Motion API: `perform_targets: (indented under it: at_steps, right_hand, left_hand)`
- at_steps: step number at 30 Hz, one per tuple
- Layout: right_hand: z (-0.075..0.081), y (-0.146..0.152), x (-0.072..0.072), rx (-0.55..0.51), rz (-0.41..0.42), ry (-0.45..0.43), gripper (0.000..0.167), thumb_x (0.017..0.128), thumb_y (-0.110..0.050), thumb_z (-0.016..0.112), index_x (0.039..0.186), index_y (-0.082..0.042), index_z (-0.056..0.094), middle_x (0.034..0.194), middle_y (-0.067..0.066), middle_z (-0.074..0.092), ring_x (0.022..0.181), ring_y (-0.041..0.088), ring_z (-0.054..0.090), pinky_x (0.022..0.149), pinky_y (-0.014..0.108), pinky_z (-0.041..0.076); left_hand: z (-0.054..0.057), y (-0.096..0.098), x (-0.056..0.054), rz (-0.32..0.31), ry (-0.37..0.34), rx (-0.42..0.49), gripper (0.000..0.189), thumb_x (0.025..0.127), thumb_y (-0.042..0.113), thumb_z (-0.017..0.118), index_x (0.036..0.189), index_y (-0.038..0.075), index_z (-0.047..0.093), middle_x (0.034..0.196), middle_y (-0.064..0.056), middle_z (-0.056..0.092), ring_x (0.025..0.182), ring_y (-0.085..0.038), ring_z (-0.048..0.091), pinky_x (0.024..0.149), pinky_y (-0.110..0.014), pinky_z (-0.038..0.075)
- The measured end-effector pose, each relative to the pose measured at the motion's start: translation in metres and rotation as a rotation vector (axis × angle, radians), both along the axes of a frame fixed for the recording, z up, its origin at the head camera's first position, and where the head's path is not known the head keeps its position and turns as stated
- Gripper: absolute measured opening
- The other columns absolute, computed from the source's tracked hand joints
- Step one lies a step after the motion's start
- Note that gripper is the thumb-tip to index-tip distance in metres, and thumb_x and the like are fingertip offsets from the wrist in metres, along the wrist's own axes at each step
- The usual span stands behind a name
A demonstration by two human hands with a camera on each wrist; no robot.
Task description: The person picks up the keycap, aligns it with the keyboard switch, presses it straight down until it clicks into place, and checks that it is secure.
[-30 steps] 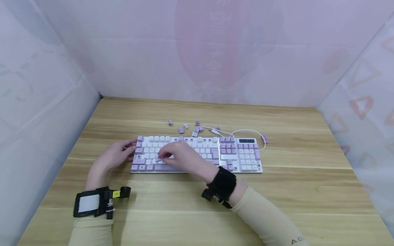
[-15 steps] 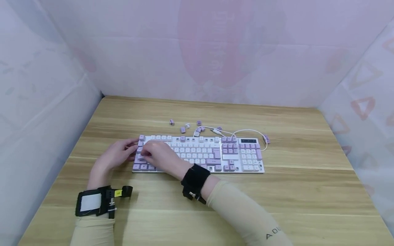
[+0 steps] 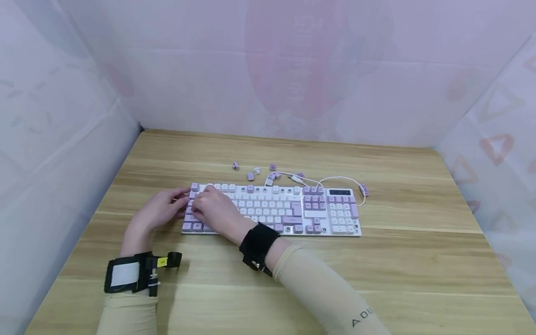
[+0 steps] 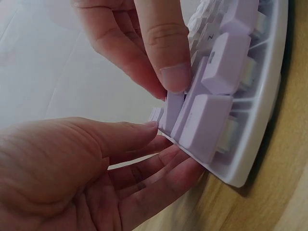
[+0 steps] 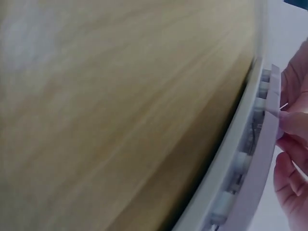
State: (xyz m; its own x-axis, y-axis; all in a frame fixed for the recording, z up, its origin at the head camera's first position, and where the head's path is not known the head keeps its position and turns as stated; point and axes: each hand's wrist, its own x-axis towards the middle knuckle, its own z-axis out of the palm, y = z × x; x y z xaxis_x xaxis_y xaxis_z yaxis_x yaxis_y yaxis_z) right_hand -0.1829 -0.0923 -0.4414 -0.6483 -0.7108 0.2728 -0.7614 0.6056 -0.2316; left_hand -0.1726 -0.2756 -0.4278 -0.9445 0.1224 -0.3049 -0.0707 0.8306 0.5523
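Note:
A white keyboard [image 3: 268, 211] with white and lilac keys lies on the wooden table. My right hand [image 3: 215, 209] reaches over its left end. In the left wrist view, my right thumb and index finger pinch a lilac keycap [image 4: 172, 109] at the keyboard's left-hand column; the thumb hides part of it. My left hand [image 3: 158, 209] rests against the left edge. Its thumb tip is at the side of the keys, and its other fingers lie extended along the edge below. The right wrist view shows both hands' fingertips beyond a row of lilac keys [image 5: 262, 159].
Several loose keycaps [image 3: 251, 177] lie behind the keyboard, another keycap [image 3: 365, 190] at its back right corner. A white cable [image 3: 349, 179] loops there, its plug [image 3: 295, 178] lying near the keycaps. A few switches show uncapped. Fabric walls [image 3: 293, 93] stand behind and at both sides.
My right hand has moved left across the keyboard to its left end, a lilac keycap at its fingertips, and has lowered onto the keys there. The left hand stays at the edge.

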Motion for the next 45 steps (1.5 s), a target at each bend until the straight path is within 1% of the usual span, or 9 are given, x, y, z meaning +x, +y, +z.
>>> perform_targets:
  at_steps: [6, 10, 14, 17, 24, 28, 32, 38, 45]
  right_hand:
    - [-0.005, -0.003, 0.0, 0.045, 0.017, 0.17, 0.013, 0.095, -0.025, 0.067, 0.092, -0.023, 0.08, 0.097, -0.011, 0.076, 0.096, 0.01, 0.061, 0.087, 0.019, 0.048]
    - [-0.008, -0.004, 0.0, 0.071, 0.012, 0.253, 0.016, 0.096, -0.024, 0.065, 0.095, -0.023, 0.081, 0.104, -0.01, 0.076, 0.1, 0.01, 0.061, 0.089, 0.019, 0.049]
    - [-0.007, -0.003, 0.001, 0.093, 0.02, 0.263, 0.018, 0.098, -0.02, 0.063, 0.101, -0.022, 0.08, 0.111, -0.007, 0.075, 0.103, 0.01, 0.061, 0.091, 0.019, 0.049]
    - [-0.007, -0.002, 0.001, 0.124, 0.027, 0.272, 0.02, 0.099, -0.018, 0.06, 0.106, -0.022, 0.079, 0.113, -0.006, 0.074, 0.105, 0.01, 0.061, 0.093, 0.019, 0.049]
    - [-0.008, -0.002, 0.0, 0.152, 0.013, 0.32, 0.032, 0.106, -0.026, 0.047, 0.102, -0.022, 0.079, 0.102, -0.006, 0.073, 0.095, 0.011, 0.06, 0.084, 0.02, 0.051]
    - [-0.007, -0.002, 0.0, 0.168, 0.018, 0.321, 0.028, 0.105, -0.029, 0.051, 0.105, -0.024, 0.078, 0.102, -0.007, 0.073, 0.093, 0.01, 0.061, 0.082, 0.019, 0.051]
    - [-0.007, -0.001, 0.0, 0.175, 0.023, 0.284, 0.025, 0.103, -0.03, 0.054, 0.105, -0.025, 0.078, 0.105, -0.008, 0.073, 0.094, 0.01, 0.061, 0.083, 0.019, 0.051]
    - [-0.009, 0.002, -0.001, 0.199, 0.04, 0.218, 0.021, 0.099, -0.019, 0.061, 0.107, -0.025, 0.079, 0.107, -0.008, 0.071, 0.093, 0.01, 0.058, 0.084, 0.019, 0.05]
    - [-0.009, 0.004, -0.002, 0.191, 0.068, 0.217, 0.022, 0.099, -0.018, 0.06, 0.108, -0.025, 0.079, 0.108, -0.007, 0.07, 0.095, 0.01, 0.058, 0.084, 0.018, 0.049]
  left_hand:
    - [0.001, 0.0, 0.0, 0.005, -0.002, -0.002, 0.052, 0.108, 0.03, 0.042, 0.152, 0.004, 0.038, 0.139, -0.028, 0.054, 0.122, -0.04, 0.055, 0.103, -0.06, 0.043]
    - [0.001, -0.001, 0.0, -0.005, 0.001, 0.006, 0.055, 0.107, 0.035, 0.043, 0.153, 0.004, 0.038, 0.136, -0.028, 0.057, 0.119, -0.038, 0.058, 0.101, -0.058, 0.045]
    - [0.001, -0.003, 0.0, -0.039, 0.012, 0.013, 0.061, 0.105, 0.041, 0.048, 0.152, 0.004, 0.039, 0.134, -0.028, 0.058, 0.118, -0.039, 0.058, 0.1, -0.058, 0.046]
    - [0.001, -0.005, -0.001, -0.063, 0.014, 0.026, 0.063, 0.103, 0.041, 0.051, 0.152, 0.004, 0.038, 0.135, -0.027, 0.058, 0.12, -0.039, 0.056, 0.1, -0.057, 0.046]
    - [0.001, -0.008, 0.0, -0.084, -0.015, 0.071, 0.072, 0.1, 0.047, 0.055, 0.154, 0.005, 0.035, 0.138, -0.025, 0.056, 0.124, -0.038, 0.055, 0.102, -0.055, 0.047]
    - [0.001, -0.01, 0.001, -0.11, -0.011, 0.08, 0.071, 0.101, 0.046, 0.055, 0.155, 0.005, 0.034, 0.14, -0.026, 0.055, 0.126, -0.04, 0.055, 0.104, -0.057, 0.046]
    - [0.0, -0.012, 0.001, -0.127, -0.01, 0.084, 0.07, 0.101, 0.044, 0.055, 0.155, 0.006, 0.033, 0.142, -0.026, 0.053, 0.128, -0.042, 0.054, 0.105, -0.058, 0.045]
    - [0.0, -0.012, 0.002, -0.113, -0.033, 0.09, 0.066, 0.103, 0.039, 0.054, 0.156, 0.007, 0.031, 0.144, -0.026, 0.051, 0.13, -0.042, 0.051, 0.106, -0.06, 0.043]
    - [0.001, -0.012, 0.002, -0.111, -0.04, 0.095, 0.063, 0.104, 0.036, 0.052, 0.156, 0.007, 0.03, 0.145, -0.025, 0.05, 0.131, -0.042, 0.05, 0.107, -0.061, 0.042]
